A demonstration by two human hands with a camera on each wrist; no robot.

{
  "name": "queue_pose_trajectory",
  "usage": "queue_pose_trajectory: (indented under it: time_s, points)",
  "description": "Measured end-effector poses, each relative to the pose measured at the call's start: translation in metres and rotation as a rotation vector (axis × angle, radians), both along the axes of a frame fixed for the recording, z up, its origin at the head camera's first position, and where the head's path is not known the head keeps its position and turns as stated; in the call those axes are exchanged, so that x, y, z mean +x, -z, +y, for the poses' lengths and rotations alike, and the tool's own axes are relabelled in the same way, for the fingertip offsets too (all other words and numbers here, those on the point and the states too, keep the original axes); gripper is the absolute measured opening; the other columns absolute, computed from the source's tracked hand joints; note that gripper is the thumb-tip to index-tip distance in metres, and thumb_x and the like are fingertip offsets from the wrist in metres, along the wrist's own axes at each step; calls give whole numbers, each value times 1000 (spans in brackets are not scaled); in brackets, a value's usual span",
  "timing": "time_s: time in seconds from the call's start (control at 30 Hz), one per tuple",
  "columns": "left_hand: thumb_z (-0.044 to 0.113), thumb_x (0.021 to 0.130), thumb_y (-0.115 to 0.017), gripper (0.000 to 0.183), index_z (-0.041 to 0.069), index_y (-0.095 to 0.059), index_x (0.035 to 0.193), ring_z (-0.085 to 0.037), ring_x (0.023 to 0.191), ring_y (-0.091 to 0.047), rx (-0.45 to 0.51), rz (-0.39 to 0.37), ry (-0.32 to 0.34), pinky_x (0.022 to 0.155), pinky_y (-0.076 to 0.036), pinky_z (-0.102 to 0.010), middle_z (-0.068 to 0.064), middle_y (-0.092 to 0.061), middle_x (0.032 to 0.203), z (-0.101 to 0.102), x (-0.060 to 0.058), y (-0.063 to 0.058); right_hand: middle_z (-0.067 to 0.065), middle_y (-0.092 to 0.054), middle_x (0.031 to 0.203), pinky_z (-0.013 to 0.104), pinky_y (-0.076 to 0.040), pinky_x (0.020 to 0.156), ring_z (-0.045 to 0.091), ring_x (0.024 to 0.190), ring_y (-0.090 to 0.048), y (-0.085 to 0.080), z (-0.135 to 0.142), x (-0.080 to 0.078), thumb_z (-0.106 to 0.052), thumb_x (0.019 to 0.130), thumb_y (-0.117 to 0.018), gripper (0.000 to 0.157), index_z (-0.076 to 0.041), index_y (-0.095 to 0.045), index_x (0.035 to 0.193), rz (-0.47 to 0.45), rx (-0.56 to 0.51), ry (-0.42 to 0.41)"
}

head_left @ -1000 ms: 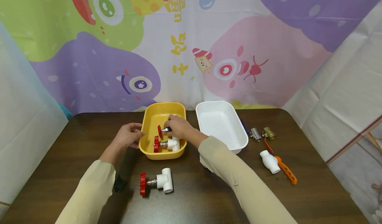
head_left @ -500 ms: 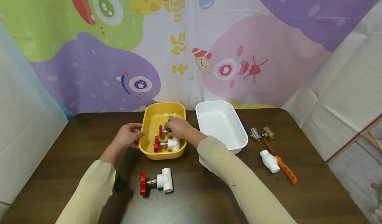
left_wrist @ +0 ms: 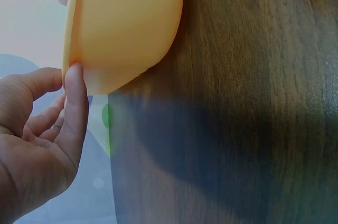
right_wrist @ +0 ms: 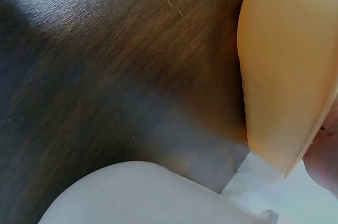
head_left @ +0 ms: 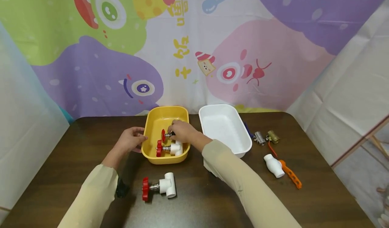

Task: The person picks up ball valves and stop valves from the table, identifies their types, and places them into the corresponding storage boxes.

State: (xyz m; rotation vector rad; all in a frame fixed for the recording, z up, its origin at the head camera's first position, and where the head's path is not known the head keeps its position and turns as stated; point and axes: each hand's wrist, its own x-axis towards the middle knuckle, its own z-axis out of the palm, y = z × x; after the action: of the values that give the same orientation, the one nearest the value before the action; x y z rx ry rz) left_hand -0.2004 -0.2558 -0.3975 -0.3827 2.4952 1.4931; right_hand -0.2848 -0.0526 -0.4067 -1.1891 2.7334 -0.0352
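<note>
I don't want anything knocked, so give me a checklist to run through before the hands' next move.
1. Left hand touching the yellow tray: ok.
2. Right hand at the rear red-wheeled valve: ok.
3. Right-hand grip secure: cannot tell; fingertips partly hidden.
4. Second red-wheeled valve inside the tray: ok.
5. Space in front of the tray clear: not ok; a third red-wheeled valve lies on the table there.
</note>
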Motion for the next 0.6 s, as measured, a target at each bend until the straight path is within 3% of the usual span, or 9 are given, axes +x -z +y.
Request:
queue_pose_trajectory:
  time_s: [0.4, 0.6]
  points:
    - [13, 92, -58, 51, -2, -38, 136, -31, 85, -65, -17, 6, 5, 63, -59, -35, -24, -53, 116, 1, 0, 0, 2, -59, 111, 27, -47, 93, 15, 101, -54, -10, 20, 2, -31, 92, -58, 28, -16, -67, 113, 27, -166, 6]
    - [13, 92, -58, 51, -3, -38, 136, -32, 86, -64, -20, 13, 18, 62, -59, -36, -26, -52, 117, 2, 0, 0, 4, -59, 115, 30, -46, 97, 16, 107, -54, -17, 29, 7, -29, 92, -58, 27, -14, -67, 112, 9, -256, 40]
